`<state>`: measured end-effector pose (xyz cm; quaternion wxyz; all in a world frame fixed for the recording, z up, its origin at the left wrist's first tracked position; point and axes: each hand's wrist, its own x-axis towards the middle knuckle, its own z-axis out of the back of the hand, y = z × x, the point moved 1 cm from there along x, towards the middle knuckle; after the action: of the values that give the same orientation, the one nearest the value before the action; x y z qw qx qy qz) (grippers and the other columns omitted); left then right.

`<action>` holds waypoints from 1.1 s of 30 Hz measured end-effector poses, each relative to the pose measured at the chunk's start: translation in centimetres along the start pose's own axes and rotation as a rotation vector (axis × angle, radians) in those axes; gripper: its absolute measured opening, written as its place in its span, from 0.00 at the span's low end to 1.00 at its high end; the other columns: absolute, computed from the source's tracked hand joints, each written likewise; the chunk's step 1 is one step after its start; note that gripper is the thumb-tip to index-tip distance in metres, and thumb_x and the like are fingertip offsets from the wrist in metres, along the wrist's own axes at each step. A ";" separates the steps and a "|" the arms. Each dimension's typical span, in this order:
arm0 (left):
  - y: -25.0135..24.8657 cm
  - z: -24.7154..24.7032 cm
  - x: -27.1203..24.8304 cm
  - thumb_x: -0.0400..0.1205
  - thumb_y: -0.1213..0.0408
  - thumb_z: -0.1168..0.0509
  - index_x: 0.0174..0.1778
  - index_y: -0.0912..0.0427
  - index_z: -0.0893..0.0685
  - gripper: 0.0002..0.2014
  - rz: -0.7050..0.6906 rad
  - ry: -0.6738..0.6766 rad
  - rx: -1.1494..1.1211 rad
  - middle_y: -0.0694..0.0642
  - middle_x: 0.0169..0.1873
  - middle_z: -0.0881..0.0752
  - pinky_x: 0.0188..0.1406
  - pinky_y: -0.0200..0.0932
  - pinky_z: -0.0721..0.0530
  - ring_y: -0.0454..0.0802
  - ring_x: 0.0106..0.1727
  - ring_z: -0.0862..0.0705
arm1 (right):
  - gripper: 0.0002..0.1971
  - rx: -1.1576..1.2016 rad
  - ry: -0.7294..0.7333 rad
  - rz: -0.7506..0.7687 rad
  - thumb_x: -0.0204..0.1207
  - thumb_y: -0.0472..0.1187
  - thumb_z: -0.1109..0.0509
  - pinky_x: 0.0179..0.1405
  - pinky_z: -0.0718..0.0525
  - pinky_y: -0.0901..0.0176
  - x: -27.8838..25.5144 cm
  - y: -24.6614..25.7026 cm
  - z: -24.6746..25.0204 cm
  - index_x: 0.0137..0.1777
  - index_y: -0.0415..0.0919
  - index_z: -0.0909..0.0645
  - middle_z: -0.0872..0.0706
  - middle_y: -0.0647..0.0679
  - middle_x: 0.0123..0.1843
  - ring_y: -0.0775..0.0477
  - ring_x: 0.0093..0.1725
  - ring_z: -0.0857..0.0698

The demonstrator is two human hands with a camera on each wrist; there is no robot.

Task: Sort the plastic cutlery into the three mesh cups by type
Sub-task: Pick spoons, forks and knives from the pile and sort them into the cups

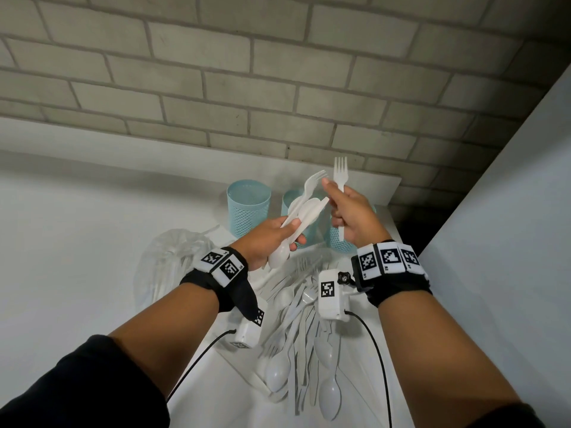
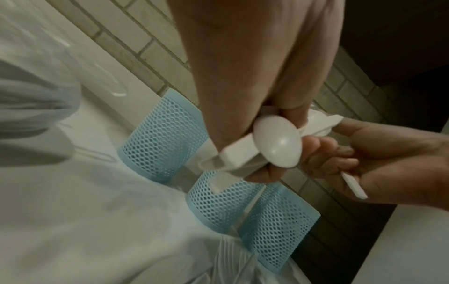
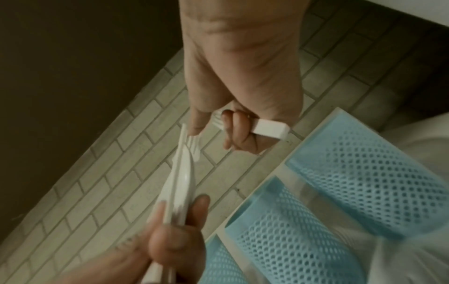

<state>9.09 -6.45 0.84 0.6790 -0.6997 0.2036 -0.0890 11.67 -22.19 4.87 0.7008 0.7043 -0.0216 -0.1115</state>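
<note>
My left hand (image 1: 272, 239) grips a bundle of white plastic cutlery (image 1: 304, 208) (spoons, a fork, a knife) above the three light-blue mesh cups (image 1: 248, 208). In the left wrist view a spoon bowl (image 2: 279, 146) sticks out of that fist. My right hand (image 1: 349, 211) holds one white fork (image 1: 340, 177) upright, tines up, with its forefinger stretched toward the bundle's tips. The fork's handle end (image 3: 269, 130) pokes out of the curled fingers in the right wrist view. The middle cup (image 2: 218, 203) and right cup (image 2: 279, 226) are partly hidden behind the hands in the head view.
A loose pile of white forks, spoons and knives (image 1: 302, 329) lies on the white counter (image 1: 77, 242) below my wrists. A clear plastic bag (image 1: 167, 261) sits left of the pile. A brick wall (image 1: 247, 88) runs behind the cups, and a white panel (image 1: 509, 211) rises on the right.
</note>
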 end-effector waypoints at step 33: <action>0.6 0.9 1.5 0.84 0.72 0.40 0.57 0.65 0.21 0.07 -0.088 -0.278 -0.276 0.53 0.38 0.16 0.34 0.28 0.19 0.36 0.31 0.18 | 0.16 0.123 -0.119 0.188 0.82 0.25 0.51 0.56 0.19 0.58 6.3 -1.1 -4.2 0.67 0.34 0.34 0.19 0.48 0.40 0.48 0.45 0.18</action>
<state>10.73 -6.22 -0.08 0.5938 -0.7998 0.0875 0.0077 18.47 -19.25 2.93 0.6613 0.7328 -0.1357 -0.0851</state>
